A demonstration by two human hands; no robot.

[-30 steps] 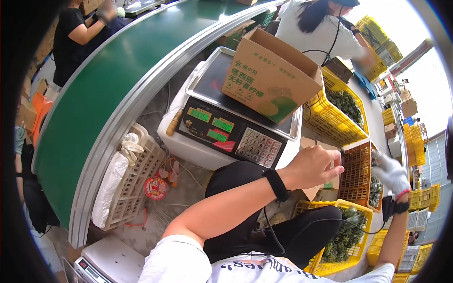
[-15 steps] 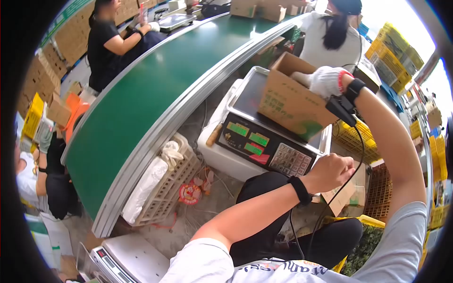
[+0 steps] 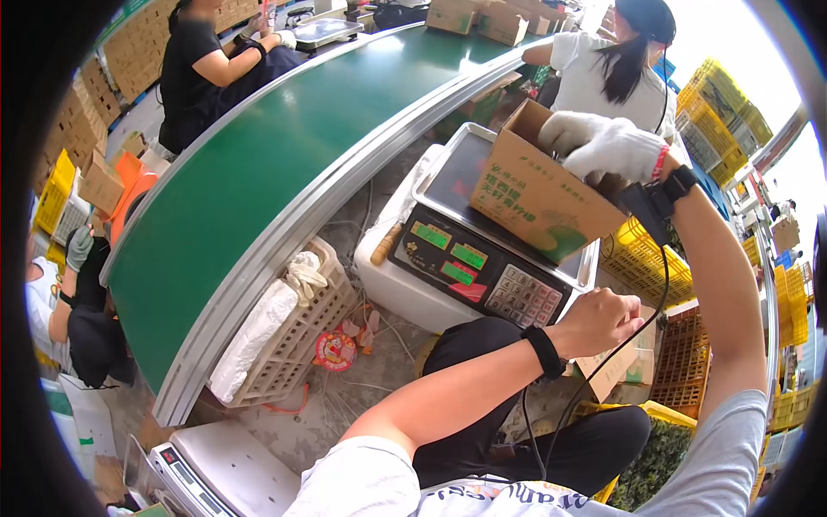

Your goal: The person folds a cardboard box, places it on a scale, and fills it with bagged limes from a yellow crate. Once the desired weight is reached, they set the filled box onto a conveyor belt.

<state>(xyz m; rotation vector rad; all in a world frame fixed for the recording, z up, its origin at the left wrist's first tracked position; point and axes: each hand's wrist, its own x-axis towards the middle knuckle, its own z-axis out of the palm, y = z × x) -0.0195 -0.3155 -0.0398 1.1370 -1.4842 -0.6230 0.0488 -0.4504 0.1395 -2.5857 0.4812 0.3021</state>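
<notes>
An open cardboard box (image 3: 538, 202) with green print stands on the tray of a digital scale (image 3: 469, 271). At its open top is my right hand (image 3: 607, 146), in a white knit glove, fingers stretched out and apart over the opening; the box's contents are mostly hidden. My bare left hand (image 3: 594, 323), with a black band at the wrist, hovers just in front of the scale's keypad. Its fingers are curled in, and nothing shows in them. A black cable (image 3: 637, 332) runs from a device at my right wrist past the left fingers.
A green conveyor belt (image 3: 258, 155) curves along the left. Beneath its edge stands a beige crate (image 3: 297, 336). A second scale (image 3: 207, 474) is at lower left. Leafy greens fill a yellow crate (image 3: 659, 448) by my knee. Co-workers (image 3: 620, 73) sit around the belt.
My right hand has risen a little out of the box opening, and its fingers show more. My left hand is nearly still. The co-worker at upper right has reached an arm toward the belt.
</notes>
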